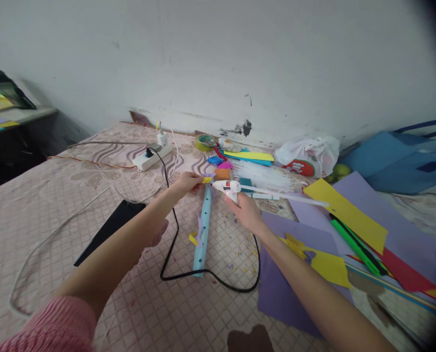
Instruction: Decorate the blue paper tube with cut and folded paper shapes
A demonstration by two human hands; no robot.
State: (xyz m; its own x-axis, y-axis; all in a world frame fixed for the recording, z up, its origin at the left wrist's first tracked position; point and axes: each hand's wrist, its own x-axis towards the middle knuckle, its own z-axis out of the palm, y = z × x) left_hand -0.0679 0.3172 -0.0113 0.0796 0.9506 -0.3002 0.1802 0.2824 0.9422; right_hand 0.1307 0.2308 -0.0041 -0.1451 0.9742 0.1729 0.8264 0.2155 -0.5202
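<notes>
Tablecloth in pale pinkish beige, with a quilted grid and brown swirls [130, 313], covers a broad surface set against a scuffed white wall [203, 63]. Beyond its slanting left edge is a second table [42, 113]. Near the wall stand a white plastic power strip [152, 157], a roll of yellow-green tape [205, 142] and a white plastic bag with a red print [308, 149].

The far edge meets the wall. On the left, patterned cloth spreads around a flat black panel [111, 230], crossed by a pale cable [62, 225]. The right side is crowded: purple paper sheets [276, 293], a long yellow paper sheet [350, 212] and a bright green cutter-like tool [357, 247] lie overlapped. A black cord [174, 278] loops across the middle, over the lower end of a long light-blue piece with dark dots [204, 222].

That light-blue piece lies between the forearms, its far end just under the left hand [189, 183], whose fingertips are pinched together on a small yellow paper strip [207, 180]. The right hand [248, 210] is wrapped around the handle of a white plastic glue gun [234, 187], a translucent glue stick [287, 194] jutting from its back. The nozzle points at the yellow strip, just beside it; whether they touch, I cannot tell.
</notes>
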